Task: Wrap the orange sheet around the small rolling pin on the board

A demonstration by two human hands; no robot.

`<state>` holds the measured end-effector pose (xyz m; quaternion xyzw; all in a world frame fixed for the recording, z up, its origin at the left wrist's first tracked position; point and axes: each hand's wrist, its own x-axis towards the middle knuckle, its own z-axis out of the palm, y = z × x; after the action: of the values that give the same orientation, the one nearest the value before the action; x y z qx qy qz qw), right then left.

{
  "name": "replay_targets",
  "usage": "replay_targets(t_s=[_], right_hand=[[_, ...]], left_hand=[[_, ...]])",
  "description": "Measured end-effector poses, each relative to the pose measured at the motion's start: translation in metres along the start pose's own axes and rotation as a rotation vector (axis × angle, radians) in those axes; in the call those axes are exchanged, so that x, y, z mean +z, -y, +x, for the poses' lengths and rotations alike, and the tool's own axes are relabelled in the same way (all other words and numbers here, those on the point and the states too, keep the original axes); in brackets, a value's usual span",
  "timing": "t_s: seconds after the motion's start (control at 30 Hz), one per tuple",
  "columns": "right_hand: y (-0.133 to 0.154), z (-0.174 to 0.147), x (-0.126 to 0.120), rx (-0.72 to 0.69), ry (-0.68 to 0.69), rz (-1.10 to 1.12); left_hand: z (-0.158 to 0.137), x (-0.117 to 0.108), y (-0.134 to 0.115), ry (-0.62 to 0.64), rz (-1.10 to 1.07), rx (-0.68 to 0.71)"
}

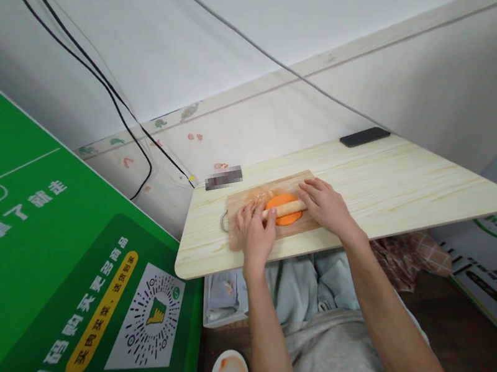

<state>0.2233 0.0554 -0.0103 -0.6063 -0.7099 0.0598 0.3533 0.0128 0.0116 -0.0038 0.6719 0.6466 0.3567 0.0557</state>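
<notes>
On the board, we log the rolling pin lying left-to-right, ends under left hand and right hand (fingers spread, unclenched).

A flat, roughly round sheet of bright orange dough is laid on a rectangular wooden cutting board, which is fitted with a metal loop handle at its left end. Across the middle of the dough, a plain, pale wooden rolling pin is placed nearly level from left to right, its ends covered from view, with orange left exposed on its far and near sides.
</notes>
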Motion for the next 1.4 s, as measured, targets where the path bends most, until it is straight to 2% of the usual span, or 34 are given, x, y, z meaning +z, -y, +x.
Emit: replay_targets(t_s=[0.73, 1.0, 1.13, 1.4], right_hand=[[-0.003, 0.003, -0.002, -0.014, 0.015, 0.024], [-0.008, 0.0, -0.006, -0.011, 0.143, 0.003], [-0.012, -0.002, -0.005, -0.025, 0.152, -0.003], [-0.005, 0.0, -0.004, -0.025, 0.138, -0.068]], left_hand=[[0.002, 0.003, -0.001, -0.007, -0.005, -0.018], [0.0, -0.007, 0.002, 0.052, -0.016, 0.007], [-0.001, -0.008, 0.003, 0.064, -0.002, 0.007], [0.001, 0.001, -0.002, -0.003, 0.033, -0.016]])
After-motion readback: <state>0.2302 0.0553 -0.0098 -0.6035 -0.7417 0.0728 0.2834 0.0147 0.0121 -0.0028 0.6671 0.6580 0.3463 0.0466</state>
